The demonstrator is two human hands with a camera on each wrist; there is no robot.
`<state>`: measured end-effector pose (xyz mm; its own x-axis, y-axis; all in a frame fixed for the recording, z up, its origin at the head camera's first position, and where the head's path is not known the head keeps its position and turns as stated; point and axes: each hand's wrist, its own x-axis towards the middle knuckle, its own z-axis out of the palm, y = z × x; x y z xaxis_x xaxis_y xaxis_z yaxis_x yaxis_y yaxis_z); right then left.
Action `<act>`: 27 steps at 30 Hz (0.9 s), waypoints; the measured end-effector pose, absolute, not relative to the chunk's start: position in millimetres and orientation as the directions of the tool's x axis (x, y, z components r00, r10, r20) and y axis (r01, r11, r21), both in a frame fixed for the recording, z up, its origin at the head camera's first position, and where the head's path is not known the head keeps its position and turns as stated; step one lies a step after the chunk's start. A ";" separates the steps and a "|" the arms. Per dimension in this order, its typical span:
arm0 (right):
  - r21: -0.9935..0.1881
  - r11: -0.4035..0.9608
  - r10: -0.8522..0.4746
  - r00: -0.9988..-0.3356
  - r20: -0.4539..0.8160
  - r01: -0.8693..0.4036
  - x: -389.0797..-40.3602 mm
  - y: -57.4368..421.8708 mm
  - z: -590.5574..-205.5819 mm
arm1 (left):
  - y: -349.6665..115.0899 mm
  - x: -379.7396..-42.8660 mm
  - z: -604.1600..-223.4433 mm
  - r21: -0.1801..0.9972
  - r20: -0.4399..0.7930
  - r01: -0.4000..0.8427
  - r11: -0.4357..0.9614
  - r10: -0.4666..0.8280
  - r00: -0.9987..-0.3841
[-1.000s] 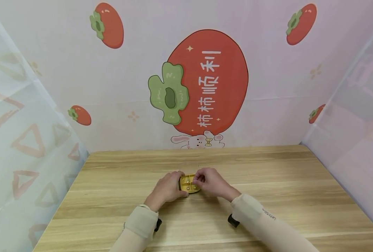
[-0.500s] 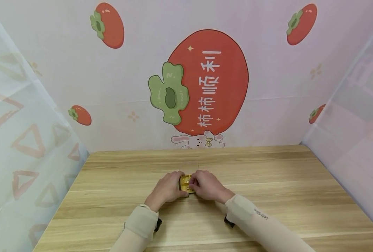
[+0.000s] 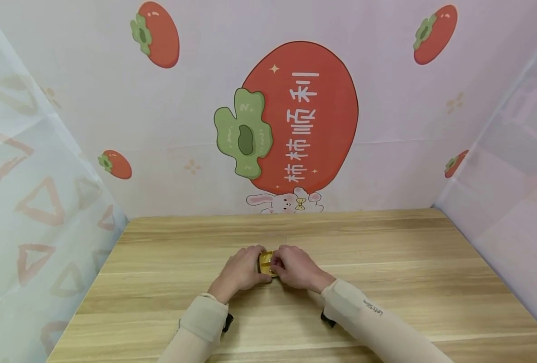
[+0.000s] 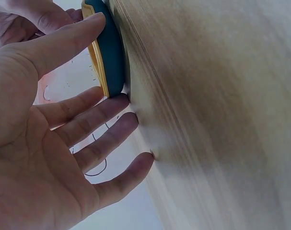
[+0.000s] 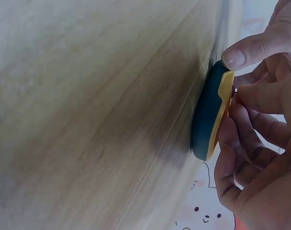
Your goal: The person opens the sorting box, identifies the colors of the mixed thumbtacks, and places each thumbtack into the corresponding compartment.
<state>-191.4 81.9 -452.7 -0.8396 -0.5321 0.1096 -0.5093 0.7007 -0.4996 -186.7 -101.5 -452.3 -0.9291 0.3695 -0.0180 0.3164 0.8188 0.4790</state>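
Observation:
On the table sits a small teal box with a yellow divided inside, upright, its right part covered by the right hand. The left hand grips its left side, thumb at the near edge and fingers at the far edge. In the left wrist view the thumb lies along the box's teal wall, and the outer fingers spread toward the wood. Curled over the compartments, the right hand pinches a tiny dark piece with a shiny tip right at the yellow rim. Its kind cannot be told.
The wooden table reaches back to a white wall sheet printed with red persimmons. Printed sheets also line both sides. A faint clear flap shows behind the box.
The right hand has moved left from the box's right edge to over its middle, covering the right compartments. The left hand and the box stay in place.

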 end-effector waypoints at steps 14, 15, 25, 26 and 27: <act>-0.472 0.714 -0.538 -0.836 0.102 -0.517 -192.6 81.7 -454.5 | -101.8 -186.9 -450.6 0.480 -0.017 0.319 0.817 0.372 -0.928; -0.472 0.714 -0.539 -0.836 0.103 -0.518 -192.5 81.6 -454.6 | -101.8 -186.9 -450.5 0.481 -0.016 0.320 0.816 0.373 -0.928; -0.501 0.708 -0.521 -0.847 0.106 -0.498 -193.9 84.5 -453.0 | -102.0 -186.9 -450.3 0.488 -0.024 0.312 0.815 0.370 -0.929; -0.510 0.705 -0.515 -0.850 0.111 -0.494 -194.5 85.8 -452.2 | -102.2 -186.8 -450.1 0.488 -0.024 0.312 0.815 0.370 -0.929; -0.519 0.702 -0.507 -0.854 0.118 -0.488 -195.1 87.4 -451.4 | -102.2 -186.6 -449.8 0.490 -0.023 0.313 0.814 0.371 -0.929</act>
